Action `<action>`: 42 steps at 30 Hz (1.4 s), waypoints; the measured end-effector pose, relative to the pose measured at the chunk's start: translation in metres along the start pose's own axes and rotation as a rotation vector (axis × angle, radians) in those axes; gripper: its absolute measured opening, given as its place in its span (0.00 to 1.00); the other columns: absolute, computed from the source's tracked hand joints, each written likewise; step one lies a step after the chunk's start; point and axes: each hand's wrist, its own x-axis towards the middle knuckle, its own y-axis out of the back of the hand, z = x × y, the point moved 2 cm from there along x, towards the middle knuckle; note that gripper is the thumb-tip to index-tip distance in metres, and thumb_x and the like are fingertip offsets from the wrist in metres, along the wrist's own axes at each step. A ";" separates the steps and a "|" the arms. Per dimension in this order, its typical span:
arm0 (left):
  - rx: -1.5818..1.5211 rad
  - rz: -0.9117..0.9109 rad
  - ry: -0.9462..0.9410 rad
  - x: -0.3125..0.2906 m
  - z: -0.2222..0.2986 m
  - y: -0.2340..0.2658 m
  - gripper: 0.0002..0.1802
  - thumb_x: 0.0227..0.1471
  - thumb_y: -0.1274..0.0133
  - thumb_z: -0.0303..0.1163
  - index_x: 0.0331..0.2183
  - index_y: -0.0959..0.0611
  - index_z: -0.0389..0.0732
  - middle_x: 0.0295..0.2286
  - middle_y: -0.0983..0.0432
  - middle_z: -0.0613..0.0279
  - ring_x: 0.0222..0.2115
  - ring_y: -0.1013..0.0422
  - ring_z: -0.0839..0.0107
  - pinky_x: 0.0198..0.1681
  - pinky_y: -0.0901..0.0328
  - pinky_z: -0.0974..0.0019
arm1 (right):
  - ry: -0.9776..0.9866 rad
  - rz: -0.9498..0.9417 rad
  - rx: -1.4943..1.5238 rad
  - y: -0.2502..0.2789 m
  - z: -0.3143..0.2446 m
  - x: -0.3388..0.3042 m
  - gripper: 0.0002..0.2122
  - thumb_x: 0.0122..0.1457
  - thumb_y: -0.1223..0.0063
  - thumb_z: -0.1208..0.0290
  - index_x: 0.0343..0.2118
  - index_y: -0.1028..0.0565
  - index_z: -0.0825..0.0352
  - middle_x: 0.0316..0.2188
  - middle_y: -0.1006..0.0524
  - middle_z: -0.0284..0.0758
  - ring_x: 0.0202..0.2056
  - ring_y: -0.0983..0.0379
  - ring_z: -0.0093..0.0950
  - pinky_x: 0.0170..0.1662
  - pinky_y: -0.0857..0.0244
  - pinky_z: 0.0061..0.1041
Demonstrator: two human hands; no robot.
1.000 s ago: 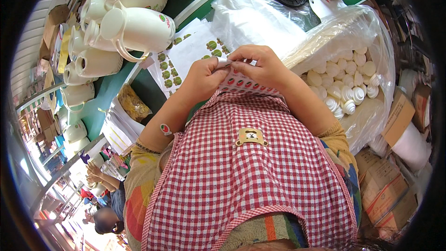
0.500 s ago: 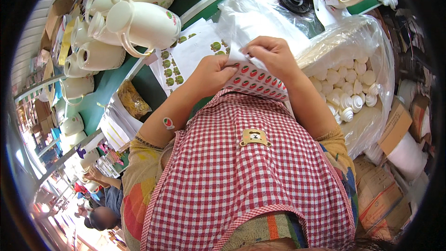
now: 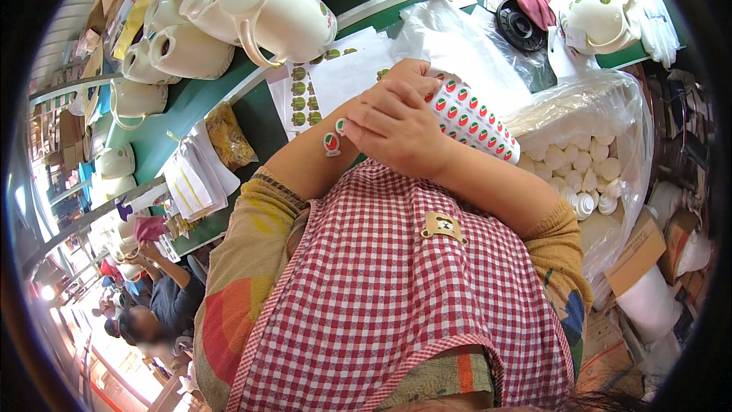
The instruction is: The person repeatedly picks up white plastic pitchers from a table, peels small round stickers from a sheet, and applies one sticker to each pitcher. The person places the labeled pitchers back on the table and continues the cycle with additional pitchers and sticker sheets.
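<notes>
A white sheet of red and green stickers sticks out to the right of my left hand, which is closed on its edge, partly hidden behind my other hand. My right hand crosses over the left wrist. At its fingertips a small sticker touches or nearly touches my left forearm; whether it is stuck there I cannot tell. Just beside it, another red and green sticker lies on the forearm skin. Beyond my hands are white papers and sheets of green stickers.
Cream jugs crowd the green table at the far left. A plastic-lined box of cream lids stands at the right. Behind it are a black ring-shaped part, a pink cloth and another jug. A co-worker is at lower left.
My right hand has moved left from the sticker sheet across to my left forearm, where a second sticker now shows at its fingertips. The sheet stays in my left hand.
</notes>
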 end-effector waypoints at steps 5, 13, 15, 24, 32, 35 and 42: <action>0.049 0.022 -0.069 0.009 -0.020 0.005 0.12 0.49 0.52 0.31 0.36 0.20 0.36 0.29 0.23 0.61 0.25 0.29 0.75 0.31 0.33 0.70 | -0.170 -0.099 0.166 0.010 -0.002 -0.005 0.12 0.41 0.43 0.72 0.33 0.24 0.61 0.37 0.27 0.32 0.40 0.31 0.29 0.50 0.44 0.38; -0.327 -0.036 -0.031 -0.046 0.001 0.014 0.14 0.49 0.52 0.26 0.39 0.22 0.33 0.32 0.23 0.60 0.30 0.28 0.75 0.35 0.32 0.70 | -1.007 0.001 0.385 0.068 0.072 -0.072 0.15 0.45 0.43 0.68 0.36 0.24 0.69 0.34 0.24 0.41 0.35 0.28 0.34 0.41 0.35 0.29; -0.258 -0.071 -0.074 -0.051 0.009 0.012 0.14 0.48 0.52 0.25 0.39 0.22 0.33 0.32 0.24 0.60 0.30 0.28 0.76 0.36 0.33 0.70 | -1.049 -0.065 0.449 0.067 0.072 -0.078 0.15 0.45 0.43 0.68 0.37 0.24 0.68 0.34 0.24 0.41 0.37 0.28 0.33 0.41 0.35 0.28; -0.160 -0.150 -0.127 -0.057 0.019 0.010 0.14 0.48 0.52 0.26 0.39 0.22 0.33 0.31 0.24 0.62 0.31 0.29 0.77 0.37 0.34 0.70 | -1.165 -0.016 0.577 0.061 0.074 -0.080 0.08 0.48 0.49 0.73 0.29 0.22 0.70 0.25 0.23 0.36 0.24 0.27 0.24 0.30 0.33 0.23; 0.037 -0.044 -0.230 -0.036 0.008 0.009 0.15 0.43 0.49 0.29 0.37 0.20 0.36 0.31 0.23 0.59 0.29 0.28 0.73 0.36 0.33 0.69 | -0.429 0.232 0.116 0.066 0.039 -0.018 0.04 0.45 0.45 0.75 0.26 0.23 0.64 0.28 0.23 0.34 0.31 0.27 0.30 0.35 0.34 0.28; 0.244 -0.002 -0.560 -0.016 -0.009 0.008 0.15 0.46 0.48 0.36 0.37 0.21 0.40 0.33 0.23 0.63 0.31 0.28 0.74 0.36 0.34 0.71 | -0.181 0.211 0.065 0.036 0.018 0.002 0.08 0.41 0.47 0.72 0.28 0.25 0.63 0.31 0.26 0.31 0.36 0.30 0.30 0.40 0.38 0.31; -0.179 -0.055 -0.116 -0.010 -0.017 -0.004 0.16 0.48 0.47 0.33 0.41 0.22 0.40 0.36 0.24 0.62 0.37 0.29 0.73 0.42 0.34 0.70 | -0.133 -0.101 0.068 0.009 0.011 -0.009 0.11 0.40 0.49 0.71 0.31 0.25 0.63 0.34 0.28 0.32 0.41 0.33 0.32 0.46 0.43 0.38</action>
